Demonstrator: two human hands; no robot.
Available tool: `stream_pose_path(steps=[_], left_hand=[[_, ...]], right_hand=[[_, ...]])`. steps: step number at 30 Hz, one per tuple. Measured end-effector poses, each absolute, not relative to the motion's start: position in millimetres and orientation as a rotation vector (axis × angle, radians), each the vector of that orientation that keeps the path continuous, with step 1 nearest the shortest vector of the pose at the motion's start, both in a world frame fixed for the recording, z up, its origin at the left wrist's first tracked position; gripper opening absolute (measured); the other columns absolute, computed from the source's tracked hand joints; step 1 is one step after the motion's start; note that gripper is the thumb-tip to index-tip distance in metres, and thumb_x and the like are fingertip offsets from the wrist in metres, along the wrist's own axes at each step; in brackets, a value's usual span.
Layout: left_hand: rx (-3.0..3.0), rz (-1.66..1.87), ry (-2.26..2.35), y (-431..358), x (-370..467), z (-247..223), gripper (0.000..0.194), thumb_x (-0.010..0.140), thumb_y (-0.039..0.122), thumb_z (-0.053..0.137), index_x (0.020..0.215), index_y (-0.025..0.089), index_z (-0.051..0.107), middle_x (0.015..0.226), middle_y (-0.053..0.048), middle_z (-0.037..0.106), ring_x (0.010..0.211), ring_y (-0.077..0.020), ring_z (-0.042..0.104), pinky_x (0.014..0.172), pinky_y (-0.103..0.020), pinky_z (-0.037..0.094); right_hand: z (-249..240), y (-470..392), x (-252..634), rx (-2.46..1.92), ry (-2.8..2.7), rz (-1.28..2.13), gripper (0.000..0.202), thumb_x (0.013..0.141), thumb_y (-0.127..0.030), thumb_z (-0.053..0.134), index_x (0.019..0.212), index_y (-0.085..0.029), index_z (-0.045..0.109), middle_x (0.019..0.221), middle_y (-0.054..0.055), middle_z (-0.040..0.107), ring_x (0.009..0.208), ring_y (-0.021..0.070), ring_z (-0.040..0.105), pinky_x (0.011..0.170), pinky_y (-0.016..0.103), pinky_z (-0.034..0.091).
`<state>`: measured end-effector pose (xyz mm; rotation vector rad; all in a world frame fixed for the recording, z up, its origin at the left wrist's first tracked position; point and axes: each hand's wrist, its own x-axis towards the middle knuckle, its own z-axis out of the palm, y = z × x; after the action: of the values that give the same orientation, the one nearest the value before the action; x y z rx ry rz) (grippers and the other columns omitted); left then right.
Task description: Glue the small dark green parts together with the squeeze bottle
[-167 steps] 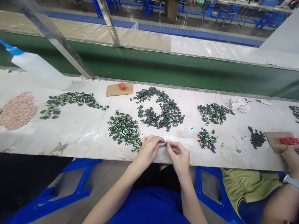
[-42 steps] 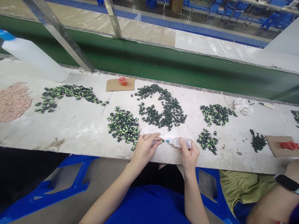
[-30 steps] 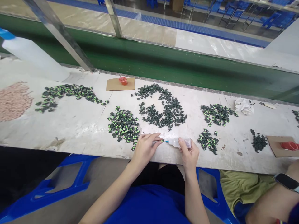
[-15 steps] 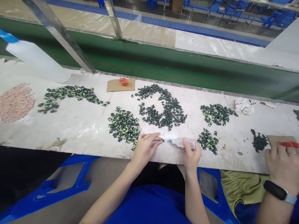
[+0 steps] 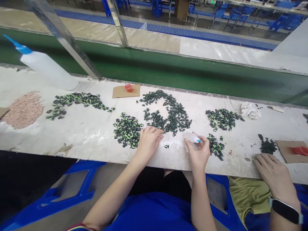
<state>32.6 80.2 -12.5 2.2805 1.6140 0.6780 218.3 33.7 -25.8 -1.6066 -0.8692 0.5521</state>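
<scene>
Landmark: dark pile (image 5: 178, 117), a ragged ring of small pieces.
Left hand (image 5: 149, 141): fingers bent at the pile's near edge; grip half curled, and I cannot tell whether it has a piece.
Right hand (image 5: 199, 154): near side of the pile, to its right; my grip is partly closed round a small bottle (image 5: 190, 137), thumb and fingers either side.
Loose piece (image 5: 166, 146), green and black: on the desk (image 5: 91, 139), near side of the pile, between the 2 hands, untouched.
Step, as I judge it: changeover between bottle and pieces; the next move calls for a light fingertip pinch.
Surface: pale, stained; 2 green-and-black piles (image 5: 128, 131) left of the dark pile, 2 right; pink pile (image 5: 24, 109) far left.
Room: green panel (image 5: 168, 69) beyond the pile; co-worker's hand (image 5: 274, 171) well right.
</scene>
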Motion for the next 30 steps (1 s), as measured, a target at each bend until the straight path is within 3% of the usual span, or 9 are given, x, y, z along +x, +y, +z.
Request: stream_pose_path(steps=[6, 11, 14, 19, 25, 30], left_hand=[[2.411, 0.603, 1.559, 92.5, 44.5, -15.2, 0.016, 0.088, 0.014, 0.055, 0.083, 0.02, 0.069, 0.087, -0.005, 0.069, 0.087, -0.0239, 0.055, 0.07, -0.036, 0.04], [2.351, 0.865, 1.234, 83.5, 39.0, -13.1, 0.016, 0.091, 0.015, 0.052, 0.088, 0.02, 0.067, 0.088, -0.003, 0.069, 0.089, -0.0198, 0.056, 0.077, -0.033, 0.042], [2.311, 0.989, 0.997, 71.0, 38.8, -12.6, 0.015, 0.092, 0.019, 0.052, 0.091, 0.021, 0.066, 0.086, -0.002, 0.07, 0.088, -0.0172, 0.058, 0.079, -0.032, 0.042], [2.309, 0.93, 0.943, 52.6, 40.6, -12.6, 0.015, 0.094, 0.022, 0.049, 0.093, 0.021, 0.064, 0.089, -0.002, 0.071, 0.089, -0.0169, 0.061, 0.083, -0.034, 0.04], [2.399, 0.801, 1.198, 46.2, 34.8, -23.1, 0.016, 0.088, 0.024, 0.058, 0.104, 0.021, 0.062, 0.107, -0.008, 0.068, 0.102, -0.0235, 0.057, 0.086, -0.04, 0.04], [2.38, 0.862, 1.285, 46.7, 36.6, -32.9, 0.01, 0.087, 0.015, 0.057, 0.092, 0.02, 0.065, 0.11, -0.008, 0.067, 0.107, -0.025, 0.053, 0.084, -0.039, 0.043]], right_hand=[[-27.6, 34.5, 220.4, -1.753, -0.99, 0.437, 0.049, 0.065, -0.04, 0.075, 0.103, -0.017, 0.055, 0.102, 0.013, 0.069, 0.084, 0.022, 0.065, 0.079, 0.039, 0.051], [-18.6, 15.0, 205.6, -1.7, -0.972, 0.219, 0.051, 0.067, -0.041, 0.076, 0.107, -0.015, 0.056, 0.092, 0.01, 0.068, 0.074, 0.0184, 0.061, 0.072, 0.035, 0.05], [-13.8, 1.4, 191.6, -1.581, -1.019, 0.55, 0.035, 0.071, -0.038, 0.073, 0.097, -0.016, 0.062, 0.077, 0.005, 0.067, 0.067, 0.016, 0.061, 0.064, 0.03, 0.051], [-12.9, -0.3, 181.0, -1.383, -0.916, 1.075, 0.019, 0.076, -0.036, 0.068, 0.083, -0.019, 0.07, 0.081, 0.005, 0.073, 0.075, 0.0189, 0.069, 0.072, 0.032, 0.057], [-23.8, 1.2, 184.9, -1.482, -0.924, 1.062, 0.022, 0.078, -0.037, 0.065, 0.089, -0.02, 0.074, 0.092, 0.007, 0.075, 0.086, 0.0232, 0.07, 0.08, 0.038, 0.057], [-27.6, 1.2, 180.2, -1.556, -0.946, 1.012, 0.022, 0.08, -0.037, 0.063, 0.09, -0.019, 0.072, 0.091, 0.008, 0.075, 0.085, 0.0228, 0.071, 0.082, 0.038, 0.056]])
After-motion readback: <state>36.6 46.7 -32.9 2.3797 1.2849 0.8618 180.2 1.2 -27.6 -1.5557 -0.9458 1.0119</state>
